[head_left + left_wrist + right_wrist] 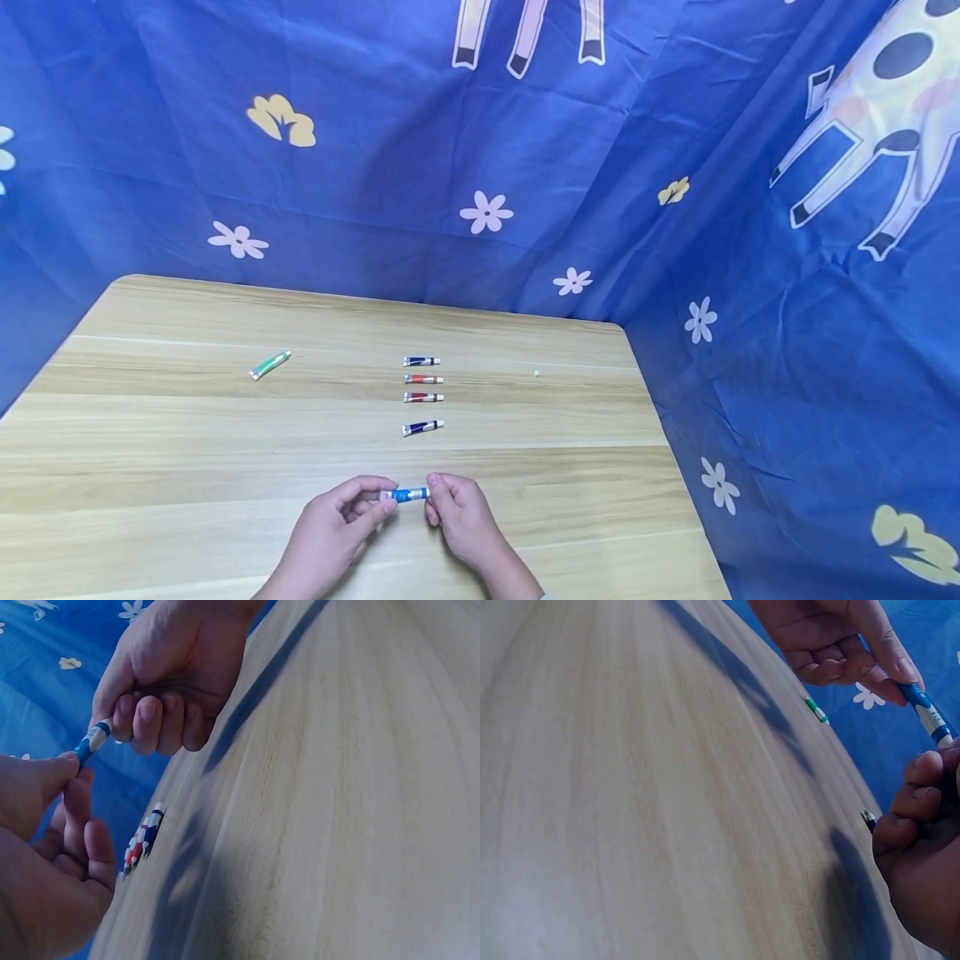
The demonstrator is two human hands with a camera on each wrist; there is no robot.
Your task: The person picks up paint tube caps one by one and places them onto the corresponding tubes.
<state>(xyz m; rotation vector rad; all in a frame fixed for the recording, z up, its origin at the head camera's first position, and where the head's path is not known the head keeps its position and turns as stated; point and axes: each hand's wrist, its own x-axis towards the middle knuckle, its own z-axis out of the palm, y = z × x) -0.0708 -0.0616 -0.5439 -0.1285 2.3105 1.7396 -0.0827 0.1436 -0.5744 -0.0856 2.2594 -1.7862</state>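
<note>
A small blue paint tube (409, 495) with a white cap is held level between both hands, above the near part of the table. My left hand (330, 529) pinches its flat tail end between thumb and forefinger, the other fingers loosely bent. At the cap end, my right hand (467, 517) grips with thumb and curled fingers, hiding most of the cap. The left wrist view shows the tube (93, 742) slanting up toward the right hand (176, 667). From the right wrist, the tube's blue and silver body (928, 714) shows between the two hands.
Beyond the hands, several paint tubes lie in a column on the wooden table (187, 450): dark blue (422, 362), orange-red (423, 379), red (423, 397) and dark purple (423, 428). A green tube (270, 365) lies left, a tiny white piece (536, 373) right. Blue printed cloth (390, 208) hangs behind.
</note>
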